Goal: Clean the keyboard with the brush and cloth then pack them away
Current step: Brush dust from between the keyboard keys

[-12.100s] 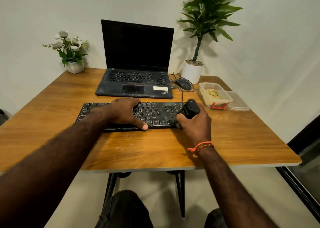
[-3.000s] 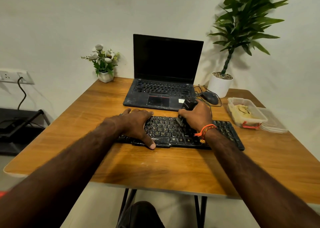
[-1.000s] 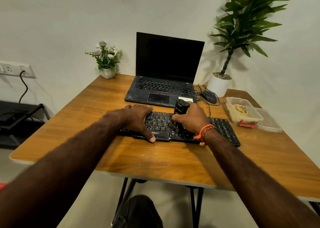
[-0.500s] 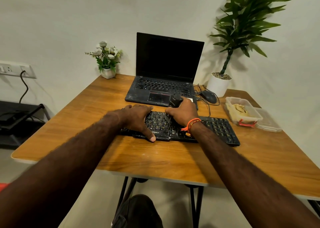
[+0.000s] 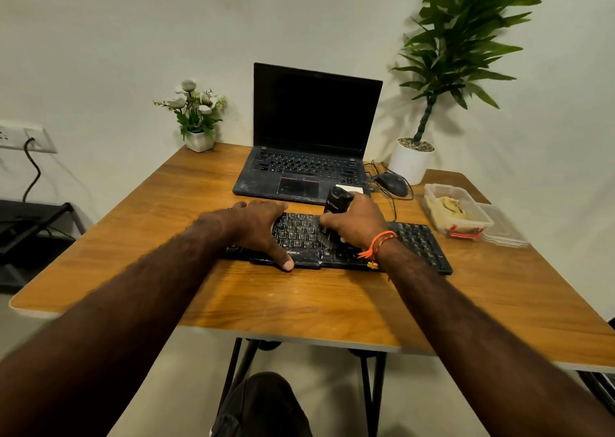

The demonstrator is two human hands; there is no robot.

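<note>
Both hands on keyboard (image 5: pixel 412 240). Left hand (image 5: pixel 263 227) flat, pressing left half steady. Right hand (image 5: pixel 357 225) grasps brush (image 5: pixel 336 201), now shifted left to mid keys. I judge brushing unfinished; cloth (image 5: pixel 447 206) waits in container (image 5: pixel 479 218).

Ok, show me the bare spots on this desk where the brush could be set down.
Bare wood: the left side of the desk, between the flower pot and the keyboard; and the front strip between keyboard and near edge. Crowded: back right, where laptop, mouse, planter, cloth container and lid cluster.
</note>
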